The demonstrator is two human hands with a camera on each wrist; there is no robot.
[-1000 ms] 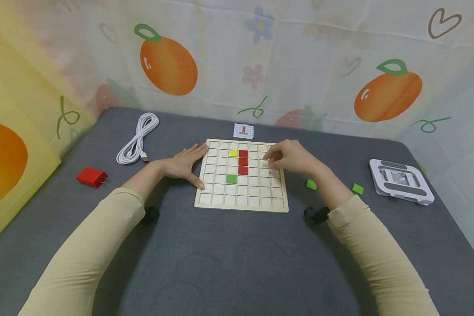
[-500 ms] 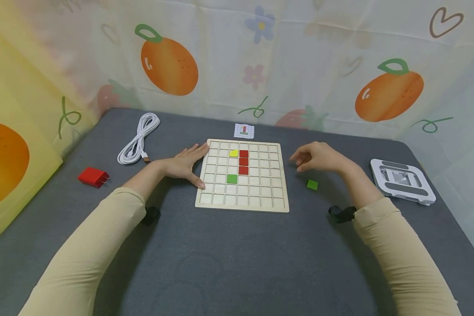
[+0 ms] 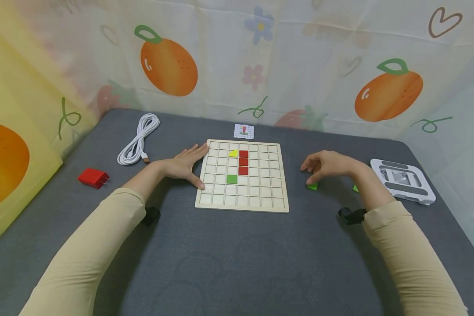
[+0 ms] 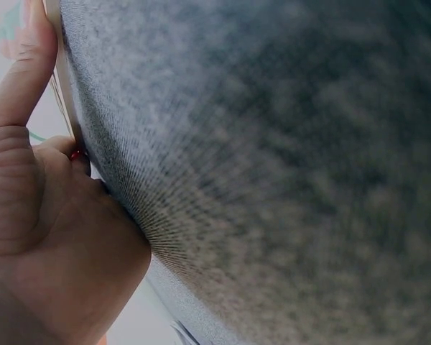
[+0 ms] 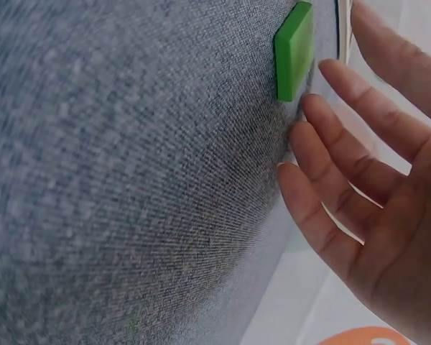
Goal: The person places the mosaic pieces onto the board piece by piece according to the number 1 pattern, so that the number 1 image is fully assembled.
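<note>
My left hand (image 3: 185,163) rests with spread fingers along the left edge of the wooden grid board (image 3: 242,209). In the left wrist view the thumb (image 4: 30,68) lies against the board's rim. Set into the board's squares are a yellow piece (image 3: 233,153), red tiles (image 3: 243,162) and a green tile (image 3: 231,179). My right hand (image 3: 328,166) hovers right of the board over a loose green tile (image 3: 312,186), partly covered by the thumb. In the right wrist view its fingers are apart and slightly bent, beside the green tile (image 5: 294,52), holding nothing.
A small printed pattern card (image 3: 243,131) lies behind the board. To the left are a coiled white cable (image 3: 136,139) and a red charger plug (image 3: 92,177). A second green tile (image 3: 355,188) shows beside the right forearm, near a white folding stand (image 3: 403,181).
My right hand has moved off the board to the right and toward me, over the loose green tile. The left hand and the pieces on the board have stayed put.
</note>
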